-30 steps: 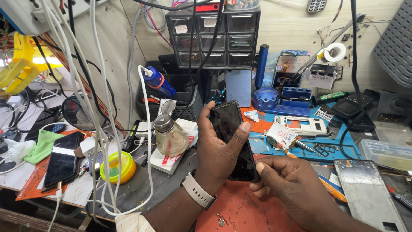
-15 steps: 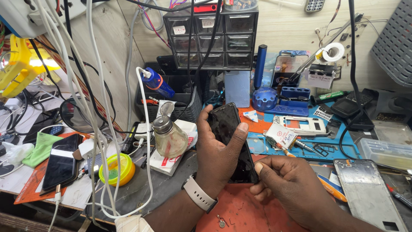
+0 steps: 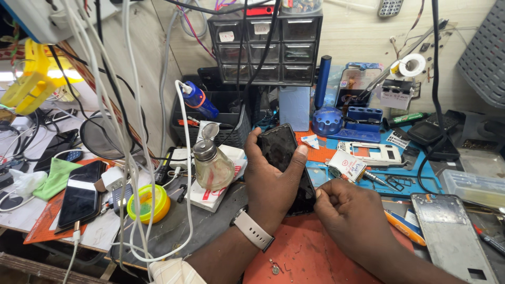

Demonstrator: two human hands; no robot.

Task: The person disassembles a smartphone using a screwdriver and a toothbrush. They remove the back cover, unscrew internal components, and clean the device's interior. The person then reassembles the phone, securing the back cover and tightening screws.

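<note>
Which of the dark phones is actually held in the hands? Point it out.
The black phone at centre, gripped by the left hand with the right hand at its lower edge. The other dark phone lies untouched on the left mat.

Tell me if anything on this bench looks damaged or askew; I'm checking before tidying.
The grey phone frame at the right lies bare, without a screen. The black phone in the left hand looks intact; the right hand pinches its lower edge.
</note>
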